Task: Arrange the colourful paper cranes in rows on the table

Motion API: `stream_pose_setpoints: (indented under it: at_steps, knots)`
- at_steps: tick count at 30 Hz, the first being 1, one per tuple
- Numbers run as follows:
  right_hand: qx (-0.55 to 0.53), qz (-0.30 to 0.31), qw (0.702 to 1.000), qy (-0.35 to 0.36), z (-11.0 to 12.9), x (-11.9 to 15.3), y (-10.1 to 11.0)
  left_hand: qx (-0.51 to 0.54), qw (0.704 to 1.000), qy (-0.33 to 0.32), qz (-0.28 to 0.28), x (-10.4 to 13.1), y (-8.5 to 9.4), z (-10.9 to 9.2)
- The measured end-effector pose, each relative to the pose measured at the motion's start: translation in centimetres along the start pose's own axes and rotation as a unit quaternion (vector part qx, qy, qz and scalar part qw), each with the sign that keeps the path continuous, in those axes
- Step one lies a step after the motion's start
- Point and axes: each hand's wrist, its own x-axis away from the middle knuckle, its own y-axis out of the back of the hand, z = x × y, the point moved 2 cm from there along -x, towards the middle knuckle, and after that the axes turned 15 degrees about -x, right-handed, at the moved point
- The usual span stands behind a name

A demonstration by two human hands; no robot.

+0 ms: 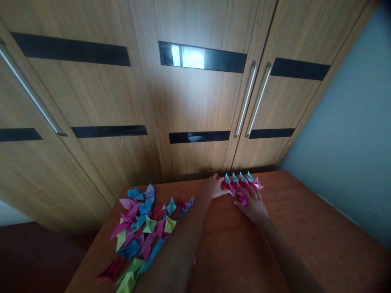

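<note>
Small folded paper pieces stand in close rows near the far edge of the table: light blue ones (241,177) at the back, red and pink ones (258,184) in front. My left hand (214,186) is at the left end of these rows, thumb and fingers apart and touching the end pieces. At the front of the rows, my right hand (253,204) rests its spread fingers against the pink pieces. A loose heap of folded paper in blue, pink, red, green and purple (149,224) covers the left side, partly behind my left forearm.
The reddish-brown table (305,219) reaches to a wooden wardrobe (195,101) with long metal handles (246,99) and dark strips. A pale blue wall (351,142) rises on the right. Dark floor shows at the lower left.
</note>
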Motion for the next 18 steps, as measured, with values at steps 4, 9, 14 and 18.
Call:
stream_pose_setpoints:
  at_steps: [4,9,14,18]
  knots:
    - [-0.010,0.001,1.000,-0.002,2.1,1.1,-0.7,0.005,0.999,-0.039,-0.006,1.4,0.2,-1.3]
    - [-0.060,-0.023,0.998,-0.013,5.1,2.8,-1.8,0.008,0.999,-0.034,-0.006,4.5,0.7,-2.1]
    - [-0.217,-0.051,0.975,-0.016,9.2,3.4,-3.2,0.002,1.000,0.012,0.000,7.5,2.5,-0.8]
    - [-0.409,-0.038,0.911,-0.043,14.1,2.7,-5.1,-0.018,0.999,0.048,0.001,10.0,5.6,2.0]
